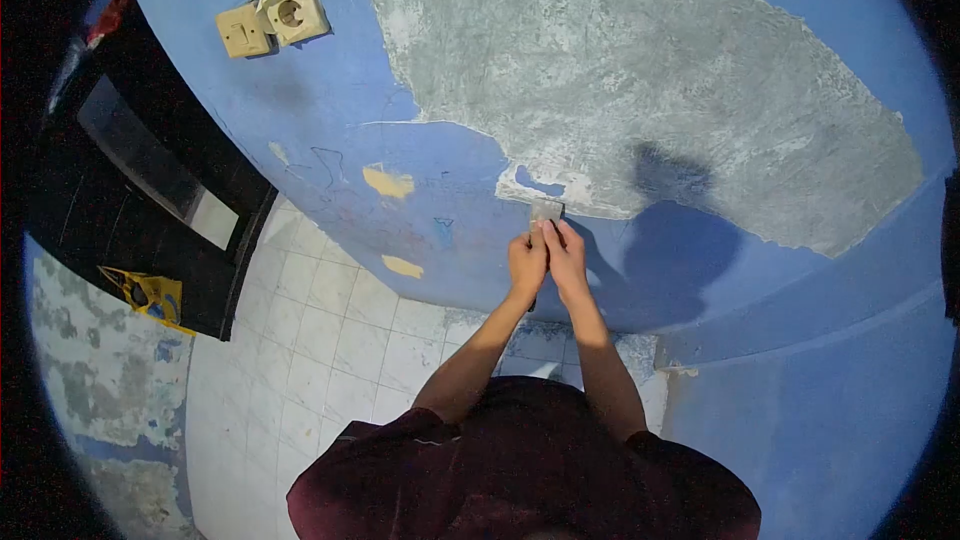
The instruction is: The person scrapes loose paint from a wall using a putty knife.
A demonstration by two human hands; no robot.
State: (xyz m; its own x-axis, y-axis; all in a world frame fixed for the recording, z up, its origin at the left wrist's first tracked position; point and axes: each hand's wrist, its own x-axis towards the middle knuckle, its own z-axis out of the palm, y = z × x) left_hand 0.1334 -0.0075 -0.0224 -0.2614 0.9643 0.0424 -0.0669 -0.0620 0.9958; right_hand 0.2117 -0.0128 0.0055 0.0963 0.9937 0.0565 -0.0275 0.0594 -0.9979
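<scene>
Both my hands are closed together on a scraper, whose flat metal blade meets the wall at the lower edge of a bare grey patch. My left hand wraps the handle, and a dark bit of it shows below that hand. Alongside, my right hand presses its fingers near the base of the blade. Just above the blade, a small remnant of blue paint is ringed by whitish wall. Blue paint covers the wall to the left and below. My fingers hide most of the handle.
A light switch and a socket are mounted at the upper left. Dark door stands on the left, with a yellow item near it. Pale floor tiles lie below. Another blue wall borders the right side.
</scene>
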